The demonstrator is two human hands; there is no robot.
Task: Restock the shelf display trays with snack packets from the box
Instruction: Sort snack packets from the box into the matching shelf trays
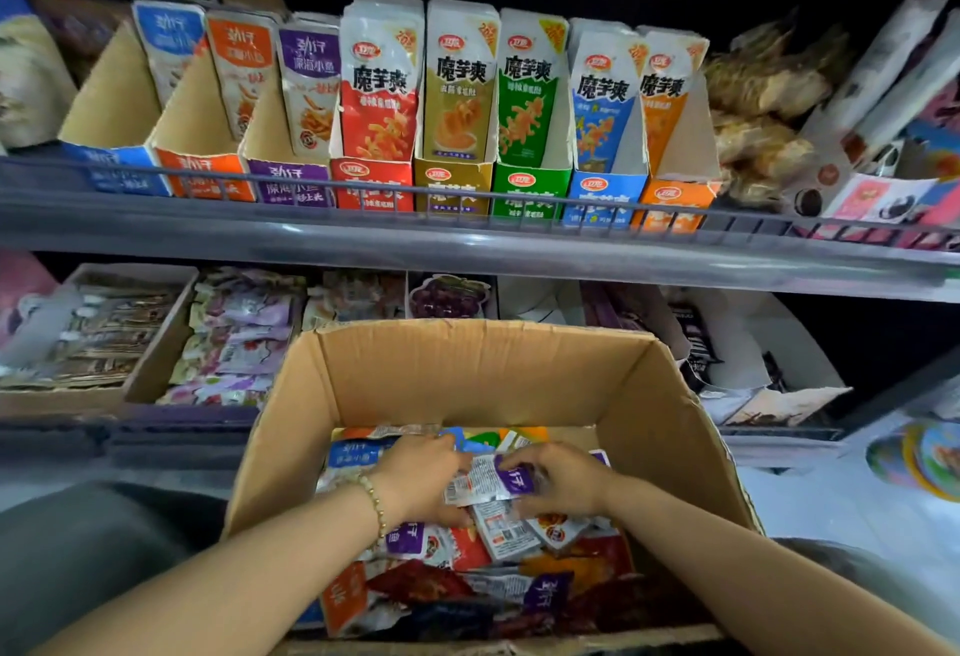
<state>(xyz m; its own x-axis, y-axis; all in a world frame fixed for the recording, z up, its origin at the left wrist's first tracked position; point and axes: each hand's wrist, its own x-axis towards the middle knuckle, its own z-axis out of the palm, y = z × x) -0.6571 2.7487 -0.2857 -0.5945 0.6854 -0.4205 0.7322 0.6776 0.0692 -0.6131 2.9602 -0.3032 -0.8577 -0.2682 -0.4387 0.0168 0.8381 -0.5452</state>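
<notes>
The left hand (421, 479) and right hand (561, 484) gripped a bundle of packets (488, 481) low inside the cardboard box (467, 369). Straight above the grip the box mouth lay open, with nothing crossing it. Left and right of the grip the side walls rose close by each wrist, and beyond it the tall far wall barred any level path forward. Loose packets (519, 588) covered the floor below and nearer than the grip. Above and beyond, the shelf edge (467, 245) and its wire rail (291, 181) crossed in front of 8 display trays (291, 172). The 3 left trays showed open room before their leaning packets. The red, gold and green trays stood full.
</notes>
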